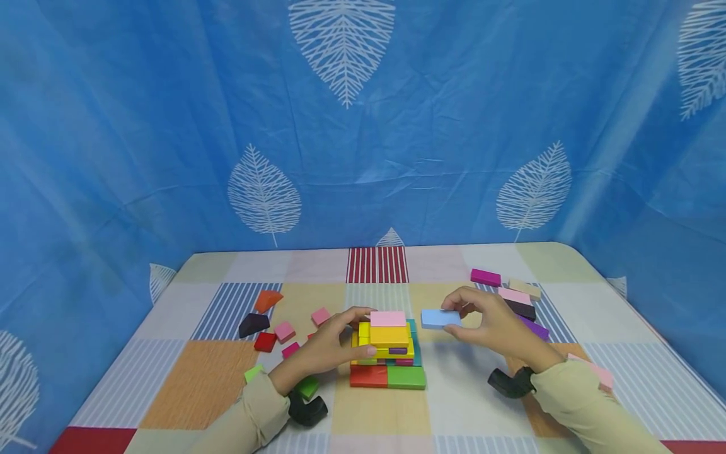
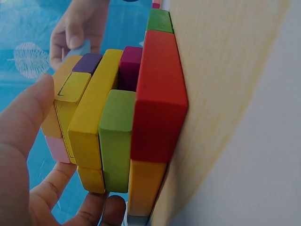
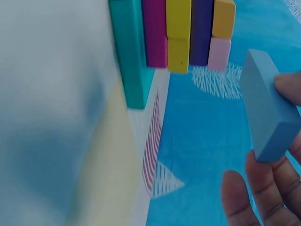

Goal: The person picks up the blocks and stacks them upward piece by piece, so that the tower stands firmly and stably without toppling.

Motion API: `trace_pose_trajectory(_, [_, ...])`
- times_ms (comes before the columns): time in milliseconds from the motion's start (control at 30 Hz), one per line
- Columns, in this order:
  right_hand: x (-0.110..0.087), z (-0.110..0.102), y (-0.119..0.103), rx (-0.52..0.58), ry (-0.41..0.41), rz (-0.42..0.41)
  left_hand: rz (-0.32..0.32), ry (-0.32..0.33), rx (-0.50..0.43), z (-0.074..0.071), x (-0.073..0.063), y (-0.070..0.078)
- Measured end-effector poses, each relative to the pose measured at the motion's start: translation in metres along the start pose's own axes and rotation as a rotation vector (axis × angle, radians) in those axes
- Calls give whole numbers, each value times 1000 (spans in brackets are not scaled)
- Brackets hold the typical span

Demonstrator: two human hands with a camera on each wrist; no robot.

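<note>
A stepped stack of coloured wooden blocks (image 1: 388, 335) stands on the table, with a red block (image 1: 368, 377) and a green block (image 1: 406, 378) side by side at its near base. Yellow blocks (image 2: 91, 113) form its upper layers, and a pink block (image 1: 388, 319) lies on top. My left hand (image 1: 323, 353) holds the stack's upper part from the left, thumb on the near side and fingers round the far side. To the right of the stack, my right hand (image 1: 490, 325) pinches a light blue rectangular block (image 3: 268, 110) between thumb and fingers, above the table and apart from the stack.
Loose blocks lie left of the stack, among them an orange piece (image 1: 268, 301), a black piece (image 1: 253, 325) and a red block (image 1: 265, 342). At the right are a magenta block (image 1: 485, 277), a beige block (image 1: 524, 289) and several others. A blue leaf-patterned curtain (image 1: 351, 164) hangs behind the table.
</note>
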State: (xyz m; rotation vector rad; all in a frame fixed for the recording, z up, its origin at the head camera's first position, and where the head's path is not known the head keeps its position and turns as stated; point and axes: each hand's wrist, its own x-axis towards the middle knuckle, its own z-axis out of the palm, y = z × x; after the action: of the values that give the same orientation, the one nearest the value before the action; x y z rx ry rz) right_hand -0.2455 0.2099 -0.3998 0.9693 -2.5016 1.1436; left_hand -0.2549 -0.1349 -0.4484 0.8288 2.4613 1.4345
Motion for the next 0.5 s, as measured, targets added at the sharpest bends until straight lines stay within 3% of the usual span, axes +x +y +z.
trace_pose_trajectory(500, [36, 38, -5, 157, -52, 64, -9, -3, -9, 1, 0, 2])
